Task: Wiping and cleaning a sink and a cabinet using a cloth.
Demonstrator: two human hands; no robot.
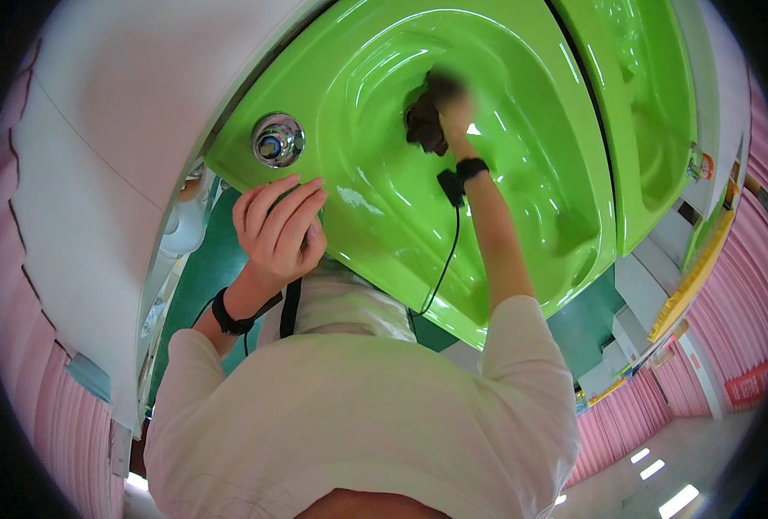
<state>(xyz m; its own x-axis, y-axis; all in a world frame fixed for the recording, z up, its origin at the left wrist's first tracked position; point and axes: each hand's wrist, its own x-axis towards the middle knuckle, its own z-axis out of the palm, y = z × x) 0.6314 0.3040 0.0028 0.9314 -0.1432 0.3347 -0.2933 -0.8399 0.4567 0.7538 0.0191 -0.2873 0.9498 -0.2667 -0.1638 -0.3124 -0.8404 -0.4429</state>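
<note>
A glossy bright green tub with a moulded inner hollow lies in front of me. My right hand reaches down into it, closed on a dark brown crumpled cloth. A blurred patch covers part of this hand and the cloth's upper end, so its fingers are hard to make out. My left hand is raised by the tub's near left rim, palm inward. Its fingers are loosely bent and apart, and nothing shows in them. Black bands with cables circle both wrists.
A round chrome fitting is set in the tub's left rim. A second green tub adjoins on the right. At left is a broad white surface. Pink pleated curtains and a yellow strip line the right.
</note>
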